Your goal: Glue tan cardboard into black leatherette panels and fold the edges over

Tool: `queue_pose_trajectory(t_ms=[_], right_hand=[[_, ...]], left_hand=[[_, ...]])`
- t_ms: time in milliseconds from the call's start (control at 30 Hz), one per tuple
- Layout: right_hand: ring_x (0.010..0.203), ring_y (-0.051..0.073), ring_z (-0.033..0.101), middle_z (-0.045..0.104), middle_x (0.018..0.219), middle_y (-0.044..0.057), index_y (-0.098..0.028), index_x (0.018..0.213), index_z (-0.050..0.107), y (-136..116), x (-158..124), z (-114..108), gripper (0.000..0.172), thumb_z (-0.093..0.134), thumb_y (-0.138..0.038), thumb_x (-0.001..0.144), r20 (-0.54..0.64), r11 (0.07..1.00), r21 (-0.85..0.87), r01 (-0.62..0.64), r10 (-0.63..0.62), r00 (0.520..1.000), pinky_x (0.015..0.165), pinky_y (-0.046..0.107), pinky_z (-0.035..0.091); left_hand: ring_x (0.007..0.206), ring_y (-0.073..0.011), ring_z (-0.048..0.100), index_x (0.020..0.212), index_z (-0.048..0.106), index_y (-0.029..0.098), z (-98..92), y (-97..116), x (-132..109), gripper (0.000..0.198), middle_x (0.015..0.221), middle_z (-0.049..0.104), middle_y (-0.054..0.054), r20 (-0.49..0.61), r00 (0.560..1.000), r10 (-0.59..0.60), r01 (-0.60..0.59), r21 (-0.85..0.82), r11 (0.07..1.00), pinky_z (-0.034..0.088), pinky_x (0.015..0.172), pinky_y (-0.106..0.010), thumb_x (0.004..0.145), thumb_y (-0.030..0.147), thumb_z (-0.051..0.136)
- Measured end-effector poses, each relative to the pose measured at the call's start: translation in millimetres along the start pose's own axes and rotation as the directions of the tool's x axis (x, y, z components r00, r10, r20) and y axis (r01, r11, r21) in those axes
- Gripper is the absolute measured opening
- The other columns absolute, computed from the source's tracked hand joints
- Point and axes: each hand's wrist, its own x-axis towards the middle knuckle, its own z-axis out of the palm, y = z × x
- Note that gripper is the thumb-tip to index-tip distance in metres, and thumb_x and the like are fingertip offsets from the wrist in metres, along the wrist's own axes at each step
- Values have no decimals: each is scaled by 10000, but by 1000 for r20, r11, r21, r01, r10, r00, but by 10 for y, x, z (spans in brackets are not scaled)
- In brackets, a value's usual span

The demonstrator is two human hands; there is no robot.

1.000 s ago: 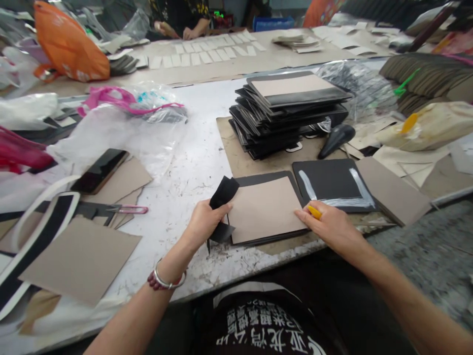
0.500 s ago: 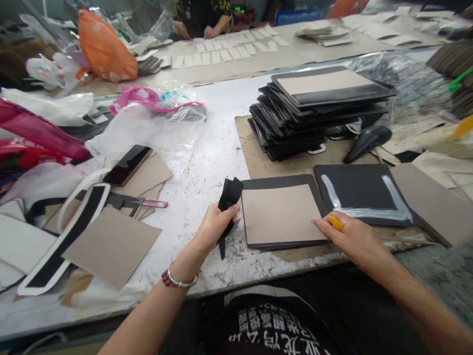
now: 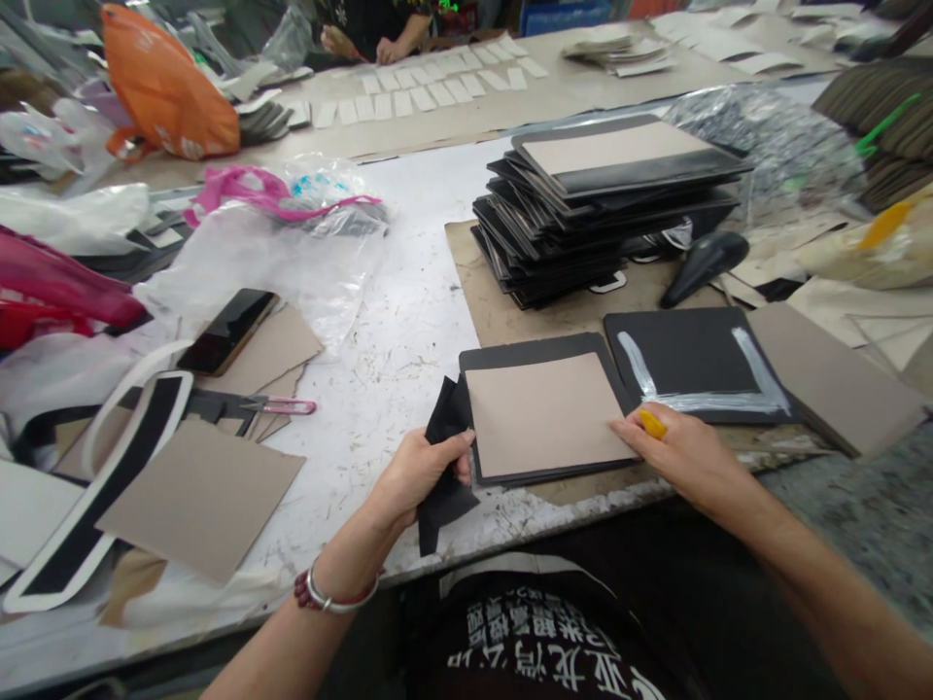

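My left hand [image 3: 415, 476] is closed on a crumpled piece of thin black material [image 3: 446, 510]. Its thumb tip reaches the left edge of a beige board [image 3: 543, 413], which lies on a slightly larger black sheet [image 3: 535, 347]. My right hand [image 3: 689, 452] is closed around a small tool with a yellow end [image 3: 652, 424]; the rest of the tool is hidden in the palm. The fingertips of that hand touch the board's right edge. Just beyond lies another black sheet [image 3: 692, 355] with whitish, glue-like strips along three sides.
A tall stack of black sheets and boards [image 3: 604, 209] stands behind the work, with a black tool handle [image 3: 706, 267] beside it. At left are a phone [image 3: 227, 331], pink-handled snips [image 3: 288, 406], loose boards and plastic bags. Another person's hands [image 3: 390, 51] rest across the table.
My left hand and the black piece have come down and toward me, and the piece hangs more spread out. My right hand stays at the board's right edge. The whole view has shifted slightly.
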Motion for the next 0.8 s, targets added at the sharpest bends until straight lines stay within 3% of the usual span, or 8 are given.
queue_pose_trajectory(t_ms=[367,800], right_hand=[[531,153,446,467,537,-11,-232,609,390,-50,-40,1,284,447,-454,776,-14,1000,-13,-18,18,1000,542,244,301],[566,150,490,506,573,-7,-215,662,454,50,-22,112,260,454,-401,844,-31,999,-29,43,-44,999,537,234,271]], left_hand=[[394,-95,470,428,529,155,100,85,-5,336,402,534,-11,-57,998,-34,41,124,991,368,442,-208,661,366,647],[401,-112,445,415,519,167,81,-7,17,430,410,530,-26,-68,998,-9,23,204,979,348,440,-229,635,520,631]])
